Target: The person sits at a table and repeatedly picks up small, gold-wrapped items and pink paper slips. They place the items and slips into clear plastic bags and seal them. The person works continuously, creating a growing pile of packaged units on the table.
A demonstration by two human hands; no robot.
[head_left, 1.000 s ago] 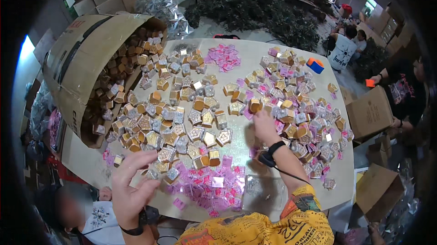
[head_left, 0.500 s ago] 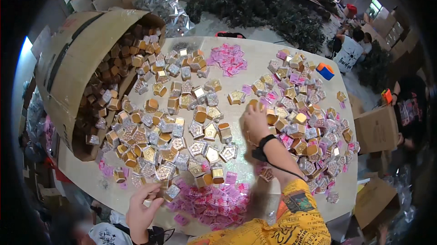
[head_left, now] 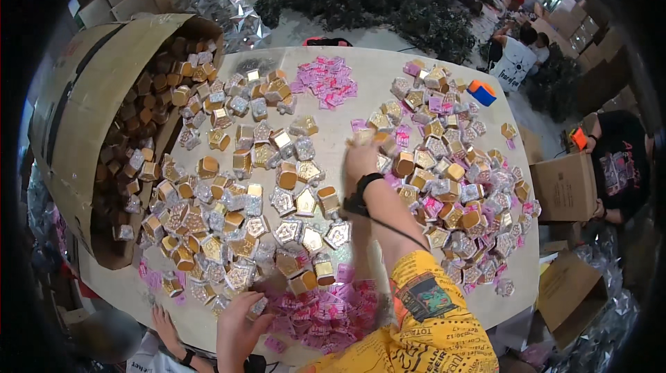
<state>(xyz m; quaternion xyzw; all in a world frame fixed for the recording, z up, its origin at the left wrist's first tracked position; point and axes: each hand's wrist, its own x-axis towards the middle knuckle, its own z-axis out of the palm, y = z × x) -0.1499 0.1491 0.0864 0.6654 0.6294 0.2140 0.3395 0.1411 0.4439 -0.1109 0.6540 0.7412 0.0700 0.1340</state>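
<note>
The right hand (head_left: pixel 361 158) reaches over the round surface (head_left: pixel 374 75) into the gold and silver boxes (head_left: pixel 416 165); whether its fingers grip one I cannot tell. The left hand (head_left: pixel 239 324) closes its fingers on a silver box (head_left: pixel 257 306) beside the pink packets (head_left: pixel 326 314).

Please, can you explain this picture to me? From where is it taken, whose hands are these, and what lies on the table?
A camera on a person's head looks down, so the picture bends at its rim. The right hand reaches out over the table, at small gold boxes. The left hand, near the lower edge, touches the boxes and pink packets there; what it grips, I cannot tell. A cardboard box on its side spills more boxes. Another person's hand shows at lower left.
</note>
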